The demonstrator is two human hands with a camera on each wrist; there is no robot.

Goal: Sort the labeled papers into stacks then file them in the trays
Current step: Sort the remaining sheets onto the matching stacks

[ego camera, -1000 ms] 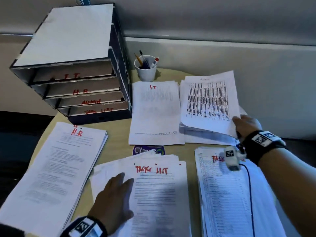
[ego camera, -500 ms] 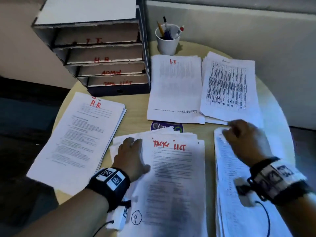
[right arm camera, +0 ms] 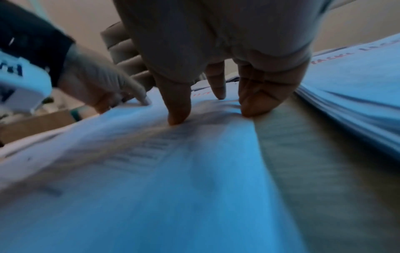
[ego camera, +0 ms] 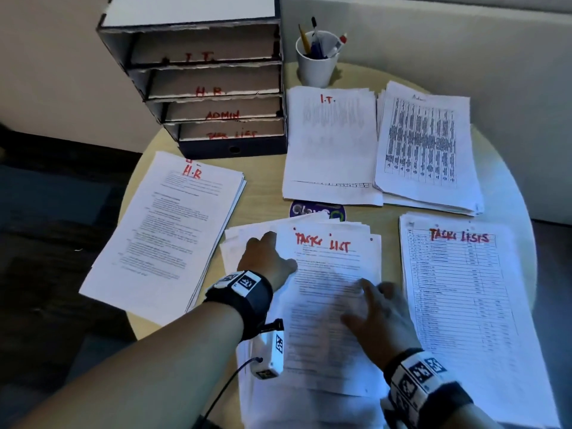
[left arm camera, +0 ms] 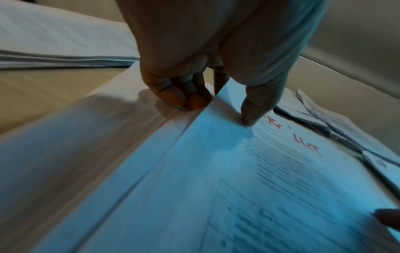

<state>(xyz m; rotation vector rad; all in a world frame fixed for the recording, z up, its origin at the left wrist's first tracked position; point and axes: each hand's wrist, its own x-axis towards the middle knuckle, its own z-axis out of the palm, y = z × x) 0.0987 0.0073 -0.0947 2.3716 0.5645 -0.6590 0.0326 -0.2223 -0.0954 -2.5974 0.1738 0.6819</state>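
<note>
My left hand [ego camera: 266, 261] pinches the left edge of the "Task List" stack [ego camera: 334, 305] at the table's [ego camera: 266, 181] near centre; my right hand [ego camera: 379, 320] presses spread fingertips [right arm camera: 178, 118] on its top sheet.

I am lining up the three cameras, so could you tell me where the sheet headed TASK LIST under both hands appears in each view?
Head: the TASK LIST sheet lies bottom centre, between the left hand and right hand.
Left wrist: the sheet fills the lower right, its red heading beside the thumb.
Right wrist: the sheet fills the lower left and centre, under the fingertips.
Shared landmark: the red heading.
</note>
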